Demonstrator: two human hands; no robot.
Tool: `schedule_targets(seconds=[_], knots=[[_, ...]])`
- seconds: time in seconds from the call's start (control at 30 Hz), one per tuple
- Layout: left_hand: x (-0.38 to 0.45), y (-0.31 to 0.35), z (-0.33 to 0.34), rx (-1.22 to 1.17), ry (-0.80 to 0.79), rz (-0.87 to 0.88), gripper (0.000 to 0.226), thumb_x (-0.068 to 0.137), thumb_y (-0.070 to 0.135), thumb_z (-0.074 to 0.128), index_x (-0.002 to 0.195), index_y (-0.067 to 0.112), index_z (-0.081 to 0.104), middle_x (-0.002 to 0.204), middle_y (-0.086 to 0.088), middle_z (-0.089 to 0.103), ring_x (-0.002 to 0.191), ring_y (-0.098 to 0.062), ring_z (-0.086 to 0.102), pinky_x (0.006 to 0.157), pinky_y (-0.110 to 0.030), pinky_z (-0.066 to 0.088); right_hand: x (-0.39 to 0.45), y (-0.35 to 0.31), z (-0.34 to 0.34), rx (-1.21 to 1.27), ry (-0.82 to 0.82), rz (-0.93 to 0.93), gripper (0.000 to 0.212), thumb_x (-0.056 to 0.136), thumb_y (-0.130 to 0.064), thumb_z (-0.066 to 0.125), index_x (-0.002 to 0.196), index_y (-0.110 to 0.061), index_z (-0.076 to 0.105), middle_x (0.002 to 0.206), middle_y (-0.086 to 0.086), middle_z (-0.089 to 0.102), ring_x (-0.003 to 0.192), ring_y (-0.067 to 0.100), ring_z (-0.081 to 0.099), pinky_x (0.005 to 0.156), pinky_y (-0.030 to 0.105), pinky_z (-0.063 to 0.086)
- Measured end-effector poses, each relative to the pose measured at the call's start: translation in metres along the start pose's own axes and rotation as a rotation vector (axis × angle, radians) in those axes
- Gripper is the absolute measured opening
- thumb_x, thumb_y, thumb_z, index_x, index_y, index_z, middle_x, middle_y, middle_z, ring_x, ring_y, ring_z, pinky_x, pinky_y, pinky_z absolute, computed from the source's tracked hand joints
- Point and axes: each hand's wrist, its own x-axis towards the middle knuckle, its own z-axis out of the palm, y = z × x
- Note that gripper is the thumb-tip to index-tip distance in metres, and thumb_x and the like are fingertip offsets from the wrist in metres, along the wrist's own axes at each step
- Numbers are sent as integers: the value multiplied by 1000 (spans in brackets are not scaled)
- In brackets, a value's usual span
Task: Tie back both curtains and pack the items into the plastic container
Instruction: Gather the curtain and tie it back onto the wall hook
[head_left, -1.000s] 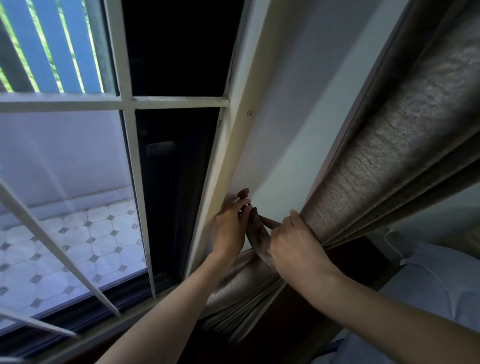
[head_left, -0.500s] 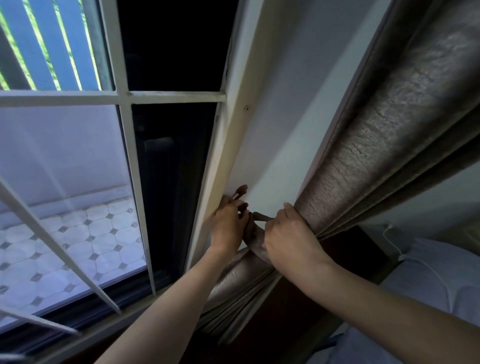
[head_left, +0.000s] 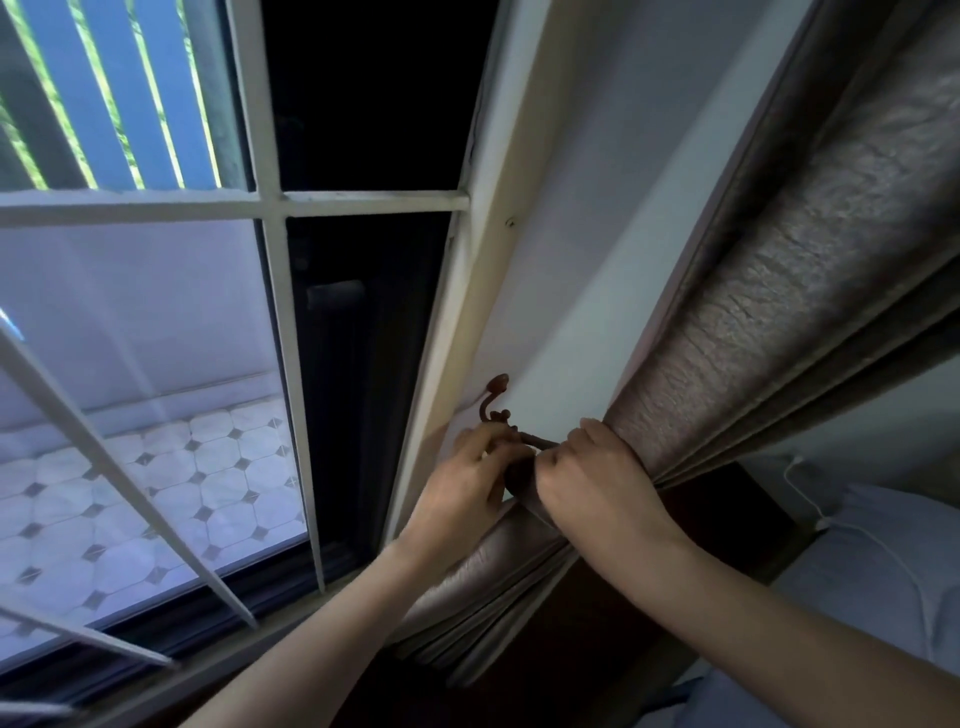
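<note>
Curtain (head_left: 727, 364) bunched in right hand (head_left: 597, 493) grip; left hand (head_left: 462, 488) pinches tieback (head_left: 535, 441) below wall hook (head_left: 493, 400), beside window frame (head_left: 457, 332)

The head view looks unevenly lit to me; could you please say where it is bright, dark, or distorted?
Head view: daylight brightens the tiled floor outside; the room side is dim, with the area under the curtain nearly black. Wide-angle bending curves the window frame. The wall hook stays legible, but the tieback between the left hand and right hand is shadowed.

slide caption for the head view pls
Both hands, left and right, loop the tieback around the gathered curtain at the wall hook.
</note>
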Motion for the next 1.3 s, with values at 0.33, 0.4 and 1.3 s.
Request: schedule_targets(seconds=[0.33,0.4,1.3], knots=[[22,1,-37,132,-182,304,37,81,49,59,100,18,65,107,5,64,102,-14,55,80,-33,54,-83,7,27,476,436,138,24,82,-1,71,104,-12,74,110,0,70,100,14,63,94,24,47],[22,0,-42,179,-172,372,37,82,52,54,91,17,64,97,5,64,96,-16,57,77,-32,53,-86,4,34,595,473,274,27,78,-3,78,103,-13,74,106,-2,68,99,9,62,90,18,49],[-11,45,-77,323,29,282,34,83,48,62,88,16,71,84,6,56,77,-12,56,64,-24,50,-26,-57,40,2649,210,1217,14,89,-17,69,84,-4,67,66,8,68,63,17,63,64,29,58]])
